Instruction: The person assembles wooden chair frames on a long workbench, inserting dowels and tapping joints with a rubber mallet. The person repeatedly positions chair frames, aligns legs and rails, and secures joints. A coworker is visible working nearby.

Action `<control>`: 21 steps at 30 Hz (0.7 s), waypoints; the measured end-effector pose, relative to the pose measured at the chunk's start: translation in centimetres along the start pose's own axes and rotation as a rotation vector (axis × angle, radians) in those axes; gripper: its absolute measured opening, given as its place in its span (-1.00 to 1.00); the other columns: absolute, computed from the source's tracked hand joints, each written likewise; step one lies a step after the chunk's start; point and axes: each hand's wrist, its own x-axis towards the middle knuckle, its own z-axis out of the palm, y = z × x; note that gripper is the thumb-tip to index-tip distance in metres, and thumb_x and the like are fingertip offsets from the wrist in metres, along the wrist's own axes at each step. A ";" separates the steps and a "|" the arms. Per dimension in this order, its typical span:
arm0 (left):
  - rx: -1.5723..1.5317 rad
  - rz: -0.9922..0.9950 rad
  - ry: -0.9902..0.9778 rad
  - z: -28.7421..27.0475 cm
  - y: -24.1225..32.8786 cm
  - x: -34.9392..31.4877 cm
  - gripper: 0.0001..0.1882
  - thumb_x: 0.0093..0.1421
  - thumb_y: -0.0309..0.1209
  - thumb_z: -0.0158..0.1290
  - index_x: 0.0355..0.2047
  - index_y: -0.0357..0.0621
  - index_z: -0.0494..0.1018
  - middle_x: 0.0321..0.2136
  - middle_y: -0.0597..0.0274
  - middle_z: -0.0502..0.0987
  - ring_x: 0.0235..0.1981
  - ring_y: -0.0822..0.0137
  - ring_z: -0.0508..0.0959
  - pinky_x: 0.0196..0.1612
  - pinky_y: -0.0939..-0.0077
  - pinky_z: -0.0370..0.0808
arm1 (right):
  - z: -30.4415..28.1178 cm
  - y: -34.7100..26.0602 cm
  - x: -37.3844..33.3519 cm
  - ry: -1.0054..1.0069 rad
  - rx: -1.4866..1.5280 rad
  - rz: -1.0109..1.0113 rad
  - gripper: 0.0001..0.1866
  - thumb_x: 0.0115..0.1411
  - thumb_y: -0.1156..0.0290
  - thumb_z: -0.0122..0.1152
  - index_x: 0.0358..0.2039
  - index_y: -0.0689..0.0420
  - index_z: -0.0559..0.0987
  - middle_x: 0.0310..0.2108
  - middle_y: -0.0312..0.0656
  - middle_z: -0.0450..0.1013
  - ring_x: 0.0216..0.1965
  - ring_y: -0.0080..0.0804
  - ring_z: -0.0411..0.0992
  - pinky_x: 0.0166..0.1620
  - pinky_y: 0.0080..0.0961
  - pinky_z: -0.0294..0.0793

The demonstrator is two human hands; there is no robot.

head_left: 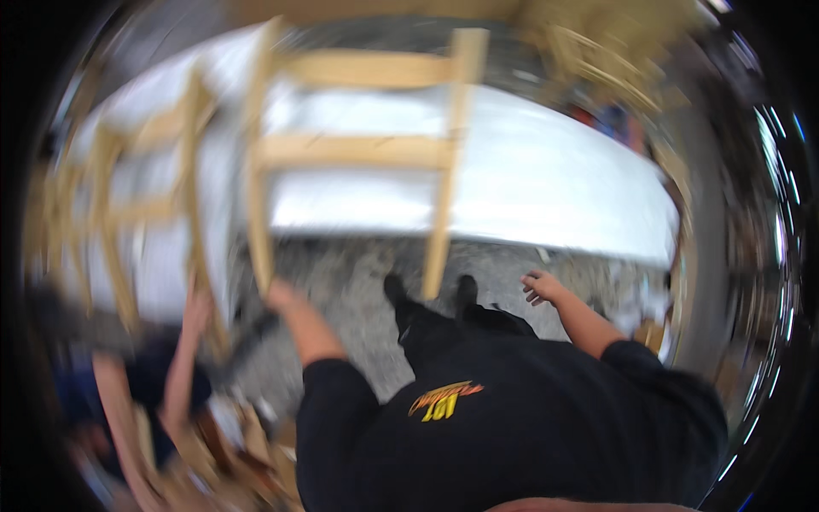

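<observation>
A black shirt (529,427) is seen nearest, with a wooden frame (367,152) stretched over the white desk (554,183) ahead.
The frame's legs are extended past the desk's near edge, above the grey floor (341,341); the near end of the left leg is met by the left hand (286,296), but whether its fingers are clamped cannot be told through blur. The right hand (543,286) is held empty, fingers apart. At left, a second frame (141,209) is touched by a co-worker's hand (198,309).

A long white-covered table (563,188) carries pale wooden frames (358,151), their legs (437,256) jutting past its near edge.
</observation>
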 end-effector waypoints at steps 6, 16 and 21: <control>0.085 0.127 -0.020 2.8 -0.6 -17.7 -0.66 0.22 -0.51 -0.12 -0.01 -0.19 0.46 -0.14 0.04 0.53 -0.21 0.14 0.59 -0.25 0.32 0.58 | -7.4 21.7 -3.4 0.198 0.365 0.398 -0.42 0.33 0.09 0.13 0.16 0.31 0.43 -0.05 0.15 0.52 -0.21 0.09 0.61 -0.25 0.04 0.66; 0.743 0.946 -1.096 20.3 -17.4 -50.5 -0.59 0.25 -0.47 -0.02 0.10 -0.36 0.39 0.03 -0.09 0.50 -0.03 0.01 0.53 0.02 0.24 0.49 | -13.4 37.8 -3.3 0.261 0.855 0.181 -0.36 0.32 0.18 0.18 0.27 0.34 0.34 -0.15 0.15 0.56 -0.33 0.01 0.62 -0.33 -0.13 0.67; 1.462 0.929 -1.059 25.4 -29.2 -64.7 0.10 0.16 0.11 0.15 0.39 -0.50 -0.07 0.32 -0.63 0.02 0.39 -0.37 0.05 0.39 -0.07 0.07 | -21.2 45.0 -5.0 0.398 0.978 0.191 -0.45 0.31 0.22 0.19 0.17 0.34 0.42 -0.17 0.05 0.58 -0.38 -0.14 0.62 -0.37 -0.23 0.64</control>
